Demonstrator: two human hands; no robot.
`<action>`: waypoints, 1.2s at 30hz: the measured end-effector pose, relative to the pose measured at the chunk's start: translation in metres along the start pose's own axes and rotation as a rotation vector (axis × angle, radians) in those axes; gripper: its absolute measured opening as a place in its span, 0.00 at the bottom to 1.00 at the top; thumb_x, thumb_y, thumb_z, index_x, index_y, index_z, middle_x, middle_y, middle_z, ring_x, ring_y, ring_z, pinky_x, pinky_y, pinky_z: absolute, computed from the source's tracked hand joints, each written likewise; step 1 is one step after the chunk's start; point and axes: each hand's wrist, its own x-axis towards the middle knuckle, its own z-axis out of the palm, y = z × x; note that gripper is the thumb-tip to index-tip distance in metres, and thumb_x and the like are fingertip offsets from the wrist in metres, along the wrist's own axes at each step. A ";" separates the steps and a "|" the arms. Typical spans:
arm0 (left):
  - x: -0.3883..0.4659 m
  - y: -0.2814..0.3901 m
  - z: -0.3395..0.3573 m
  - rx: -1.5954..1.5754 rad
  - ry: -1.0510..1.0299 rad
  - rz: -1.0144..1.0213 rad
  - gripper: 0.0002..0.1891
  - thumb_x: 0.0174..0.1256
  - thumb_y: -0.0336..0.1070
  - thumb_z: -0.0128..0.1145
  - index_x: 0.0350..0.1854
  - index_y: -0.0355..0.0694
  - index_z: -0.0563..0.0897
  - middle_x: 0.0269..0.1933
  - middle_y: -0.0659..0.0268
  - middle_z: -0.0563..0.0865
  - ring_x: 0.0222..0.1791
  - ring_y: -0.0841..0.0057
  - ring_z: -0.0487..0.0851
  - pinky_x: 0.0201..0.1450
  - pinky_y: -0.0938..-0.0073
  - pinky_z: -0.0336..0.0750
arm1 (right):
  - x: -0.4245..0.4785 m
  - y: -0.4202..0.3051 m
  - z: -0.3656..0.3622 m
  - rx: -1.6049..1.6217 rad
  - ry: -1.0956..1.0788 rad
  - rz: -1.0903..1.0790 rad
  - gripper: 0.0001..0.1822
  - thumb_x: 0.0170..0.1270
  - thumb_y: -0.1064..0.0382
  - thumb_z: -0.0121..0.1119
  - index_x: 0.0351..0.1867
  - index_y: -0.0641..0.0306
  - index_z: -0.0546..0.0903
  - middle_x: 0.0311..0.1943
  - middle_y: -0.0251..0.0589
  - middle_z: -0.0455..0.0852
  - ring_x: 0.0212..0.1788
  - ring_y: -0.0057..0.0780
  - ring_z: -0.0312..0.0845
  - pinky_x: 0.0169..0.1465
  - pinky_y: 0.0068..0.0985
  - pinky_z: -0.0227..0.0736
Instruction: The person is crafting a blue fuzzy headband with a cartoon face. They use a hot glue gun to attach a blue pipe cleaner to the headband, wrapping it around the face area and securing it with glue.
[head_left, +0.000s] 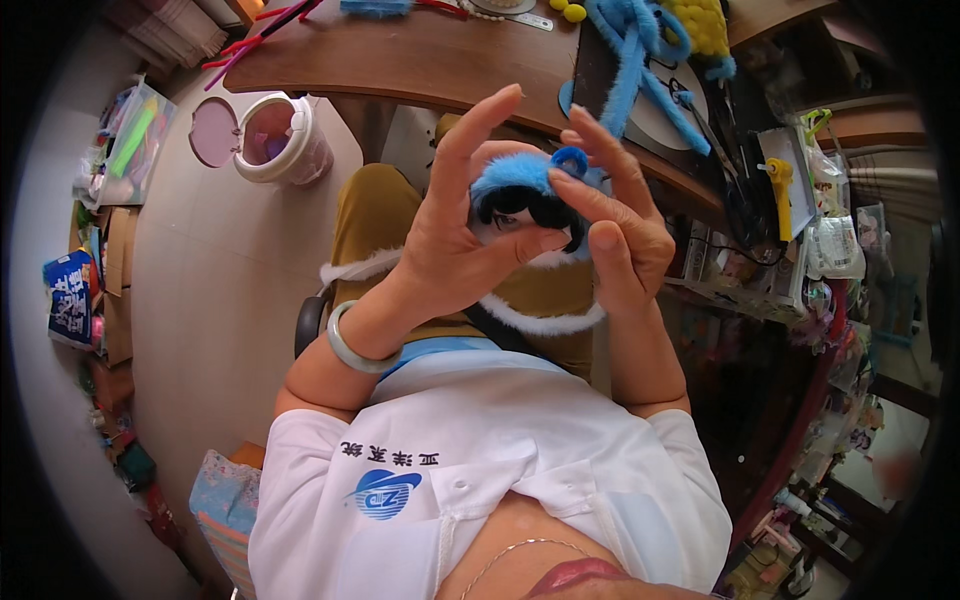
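Both hands hold a small doll's head (517, 214) with a fluffy light-blue hood, a black fringe and a pale face, above my lap. My left hand (457, 217) curves round its left side, the thumb across the lower face and the index finger raised. On the other side, my right hand (626, 206) has its index fingertip against the hood, right below a darker blue looped ear (570, 161). Part of the face is hidden behind my left thumb. A white fluffy chenille strip (547, 326) hangs in a curve beneath the hands, over my brown trousers (375, 210).
The wooden desk (420, 64) ahead bears blue chenille stems (622, 90), a yellow quilted piece (697, 26), yellow pompoms (574, 13) and scissors (701, 112). A yellow glue gun (780, 187) is at the right. Left on the floor stands a lidded bin (300, 146), its lid raised.
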 end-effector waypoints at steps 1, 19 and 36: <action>0.000 0.002 0.001 -0.006 0.012 -0.020 0.51 0.50 0.27 0.72 0.72 0.39 0.48 0.55 0.54 0.75 0.52 0.72 0.78 0.53 0.75 0.78 | -0.004 0.002 0.001 0.014 -0.003 0.026 0.20 0.68 0.50 0.54 0.46 0.63 0.86 0.62 0.59 0.71 0.62 0.46 0.70 0.63 0.38 0.64; -0.003 -0.003 0.017 -0.241 0.116 -0.100 0.40 0.64 0.41 0.62 0.71 0.38 0.52 0.59 0.51 0.76 0.55 0.72 0.78 0.56 0.77 0.75 | -0.026 -0.001 0.014 0.458 0.203 0.445 0.27 0.68 0.48 0.55 0.60 0.65 0.72 0.46 0.39 0.81 0.47 0.22 0.79 0.50 0.19 0.75; -0.011 -0.001 0.011 -0.569 0.193 -0.218 0.23 0.74 0.36 0.47 0.67 0.34 0.63 0.53 0.57 0.82 0.50 0.83 0.78 0.54 0.84 0.72 | -0.036 0.004 0.021 0.667 0.273 0.433 0.22 0.72 0.52 0.49 0.60 0.63 0.70 0.50 0.37 0.79 0.53 0.22 0.75 0.56 0.22 0.72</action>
